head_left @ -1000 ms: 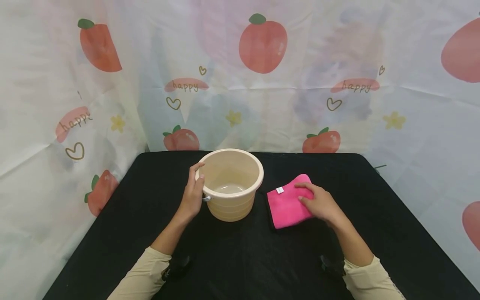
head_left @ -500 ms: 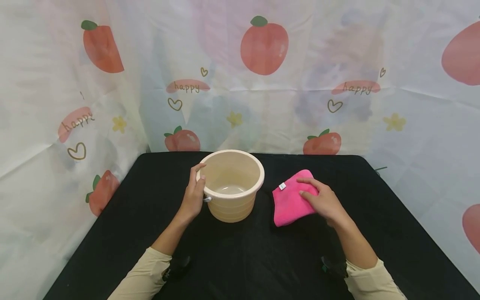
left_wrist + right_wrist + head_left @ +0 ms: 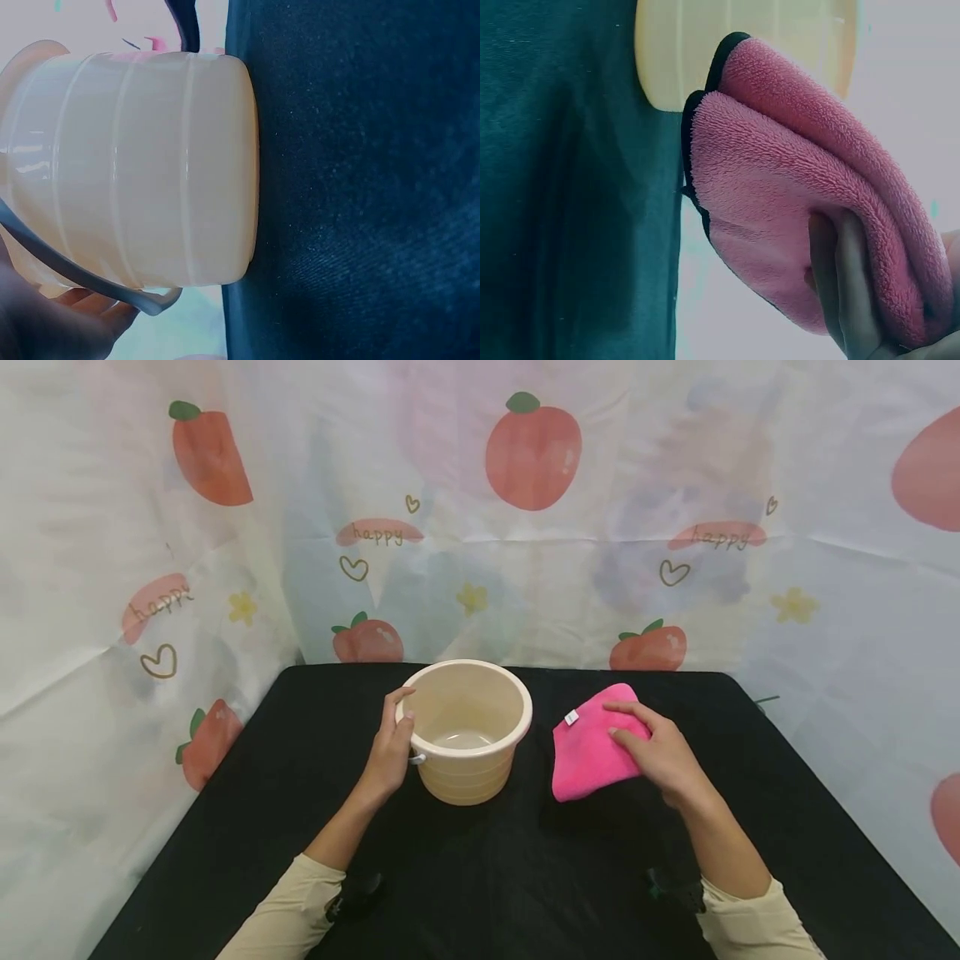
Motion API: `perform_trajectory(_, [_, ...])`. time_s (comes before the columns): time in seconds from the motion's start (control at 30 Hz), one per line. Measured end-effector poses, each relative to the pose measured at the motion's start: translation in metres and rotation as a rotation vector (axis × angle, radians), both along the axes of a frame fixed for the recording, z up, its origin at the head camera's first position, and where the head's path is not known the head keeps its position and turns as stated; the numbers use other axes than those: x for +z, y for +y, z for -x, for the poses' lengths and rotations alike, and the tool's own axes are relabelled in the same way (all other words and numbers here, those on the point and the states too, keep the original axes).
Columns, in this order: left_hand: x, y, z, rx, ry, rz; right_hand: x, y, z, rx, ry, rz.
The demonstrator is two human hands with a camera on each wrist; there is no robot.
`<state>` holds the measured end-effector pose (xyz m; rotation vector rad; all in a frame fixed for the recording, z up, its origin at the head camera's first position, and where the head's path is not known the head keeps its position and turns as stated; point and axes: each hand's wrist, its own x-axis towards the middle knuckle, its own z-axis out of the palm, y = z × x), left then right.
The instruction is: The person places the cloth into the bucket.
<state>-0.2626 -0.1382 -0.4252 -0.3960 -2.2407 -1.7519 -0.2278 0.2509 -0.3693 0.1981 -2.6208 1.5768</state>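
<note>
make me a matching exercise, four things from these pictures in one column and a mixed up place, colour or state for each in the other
Column one
1. plastic bucket
2. plush towel
3. label
4. left hand

Column two
A. small and white, on the towel
B. gripping the bucket at its rim
C. cream, standing on the black tablecloth
D. pink, held by the right hand

Right pairs: 1-C, 2-D, 3-A, 4-B
</note>
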Motion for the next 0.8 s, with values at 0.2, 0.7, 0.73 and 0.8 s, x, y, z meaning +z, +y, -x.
perform_trajectory(0.2, [-0.001,0.000,0.001,-0.001,0.010,-0.007,0.009,0.000,0.000,-0.057,0.063,0.058])
perform_trajectory(0.7, [0.001,0.001,-0.001,0.024,0.011,0.017,0.027,-0.005,0.000,-0.104,0.153,0.149])
perform_trajectory(0.73, [0.001,0.002,-0.001,0.025,0.011,0.019,0.028,-0.006,0.000,-0.108,0.158,0.154])
perform_trajectory(0.8, [0.001,0.002,-0.001,0.026,0.014,0.017,0.031,-0.008,0.000,-0.113,0.171,0.167])
